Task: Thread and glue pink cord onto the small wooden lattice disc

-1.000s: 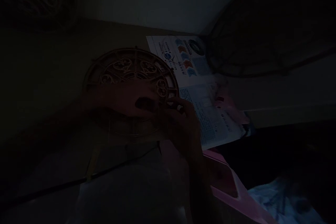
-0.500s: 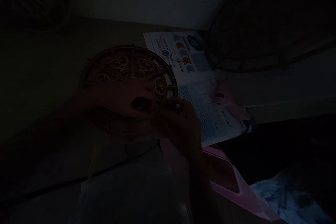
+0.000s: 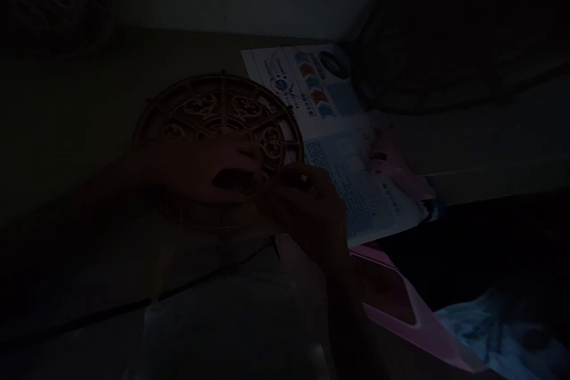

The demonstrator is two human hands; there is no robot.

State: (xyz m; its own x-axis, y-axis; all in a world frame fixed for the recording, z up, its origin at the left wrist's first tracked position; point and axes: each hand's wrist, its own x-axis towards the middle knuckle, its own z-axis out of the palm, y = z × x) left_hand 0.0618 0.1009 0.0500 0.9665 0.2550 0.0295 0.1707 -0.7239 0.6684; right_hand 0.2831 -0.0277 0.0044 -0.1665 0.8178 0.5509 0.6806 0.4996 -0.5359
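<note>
The view is very dark. A round brown openwork disc with spokes and pale scroll ornaments lies before me, its right side over a printed sheet. My left hand rests across the disc's lower middle, thumb and forefinger curled together near its lower right. My right hand is closed beside it at the disc's lower right edge, fingertips close to the left ones. A dark thing with a small pale spot shows within the right fingers. What either set of fingertips pinches is too dark to make out.
A pink crumpled thing lies on the sheet's right side. A pink frame-like object sits below right, near a pale blue patterned cloth. Large round dark objects stand at the upper left and upper right. Clear plastic covers the front.
The view has shifted slightly, so the sheet and pink things appear a little further right. Both hands stay at the disc's lower right, with only small finger movements.
</note>
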